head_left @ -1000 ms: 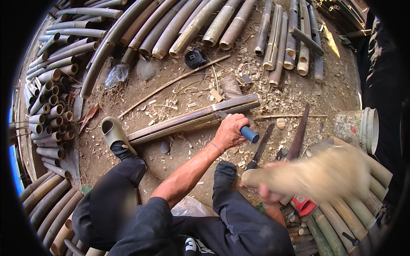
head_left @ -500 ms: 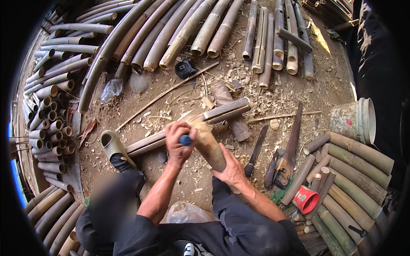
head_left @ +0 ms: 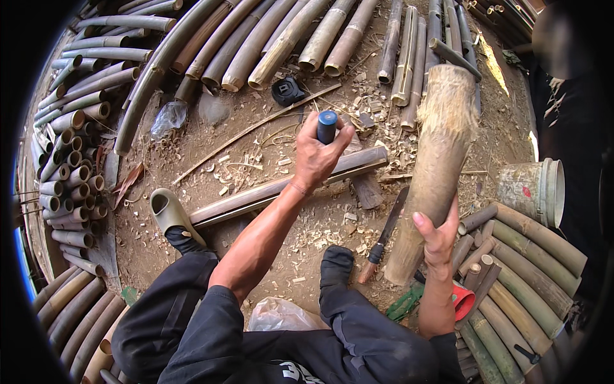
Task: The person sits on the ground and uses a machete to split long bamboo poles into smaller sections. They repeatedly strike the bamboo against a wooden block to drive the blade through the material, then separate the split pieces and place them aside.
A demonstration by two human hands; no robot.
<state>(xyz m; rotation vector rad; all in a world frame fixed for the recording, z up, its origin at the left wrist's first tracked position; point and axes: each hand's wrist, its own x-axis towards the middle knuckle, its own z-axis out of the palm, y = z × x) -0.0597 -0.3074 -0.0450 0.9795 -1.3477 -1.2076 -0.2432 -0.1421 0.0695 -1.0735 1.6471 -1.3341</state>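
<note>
My left hand (head_left: 318,153) is closed around an upright chisel (head_left: 327,128) with a round blue handle; its blade is hidden below the fist. Under that hand lies a bamboo pole (head_left: 249,194) with a long slot along it, its far end resting across a wood block (head_left: 367,191). Over to the right, my right hand (head_left: 440,238) grips a thick wooden club (head_left: 436,169) near its lower end, thumb in front and most fingers hidden behind. The club is raised and tilted, its top frayed into pale fibres, apart from the chisel.
A long knife (head_left: 388,227) lies beside the club. A black tape measure (head_left: 288,91), a thin stick (head_left: 256,131) and many chips are on the dirt floor. Bamboo poles (head_left: 300,35) are stacked at the back and both sides. A bucket (head_left: 527,192) and red cup (head_left: 462,301) sit right.
The club has swung up and away to the right, from beside the left hand. My left hand has moved up and right along the slotted pole with the chisel.
</note>
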